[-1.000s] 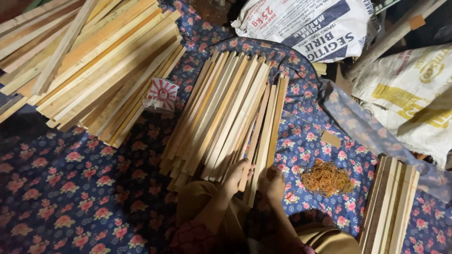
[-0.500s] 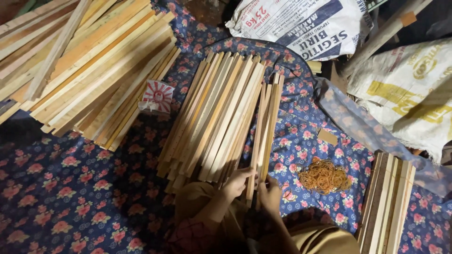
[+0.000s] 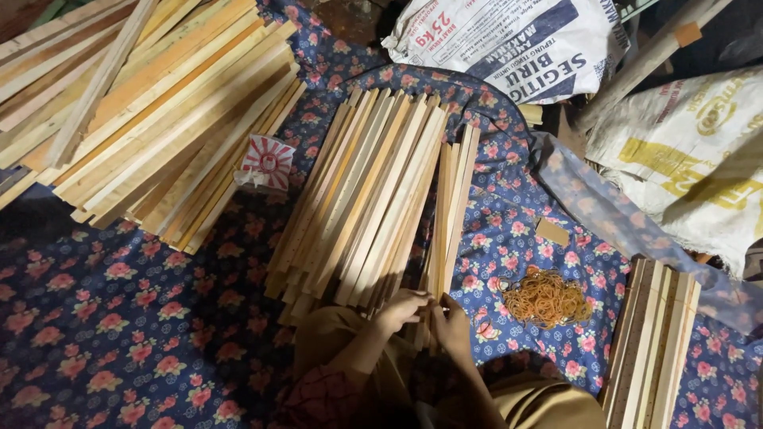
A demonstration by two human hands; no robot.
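A fan of thin pale wooden slats (image 3: 362, 202) lies on a dark blue floral cloth (image 3: 119, 318) in front of me. A small group of slats (image 3: 451, 206) sits apart at the fan's right side. My left hand (image 3: 403, 308) and my right hand (image 3: 453, 324) close together on the near ends of that small group. A heap of orange rubber bands (image 3: 545, 297) lies just right of my right hand.
A large stack of longer slats (image 3: 151, 111) lies at the upper left, with a small red-and-white packet (image 3: 268, 162) beside it. Printed white sacks (image 3: 517, 44) lie at the top and right. Another slat bundle (image 3: 652, 342) rests at the lower right. A small brown card (image 3: 551, 232) lies on the cloth.
Both hands have drawn closer together around the near ends of the right-hand slats. The view has shifted slightly.
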